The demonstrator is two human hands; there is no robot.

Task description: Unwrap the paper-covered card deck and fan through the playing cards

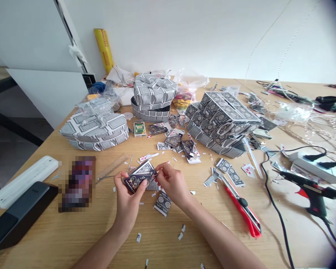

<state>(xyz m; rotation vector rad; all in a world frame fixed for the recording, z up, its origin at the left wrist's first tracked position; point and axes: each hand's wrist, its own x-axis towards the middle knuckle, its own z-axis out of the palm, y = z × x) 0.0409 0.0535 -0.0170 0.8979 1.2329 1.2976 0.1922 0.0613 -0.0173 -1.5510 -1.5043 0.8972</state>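
My left hand [130,196] grips a dark, gold-patterned card box [136,183] between thumb and fingers, with patterned cards [145,169] showing at its upper side. Against the right end of the box, my right hand [170,183] is closed in a pinch; whatever its fingertips hold is too small to name. Below the hands lies a dark patterned card piece [162,203]. Scattered cards and dark card boxes [173,139] are just beyond them, beside a green and white card box [139,129].
Woven card baskets [98,127] stand behind, with a woven card box [226,116] at right. A red utility knife [243,207], a black glue gun [310,190] with cords, and a power strip [316,166] lie right. A white case [25,181] lies left.
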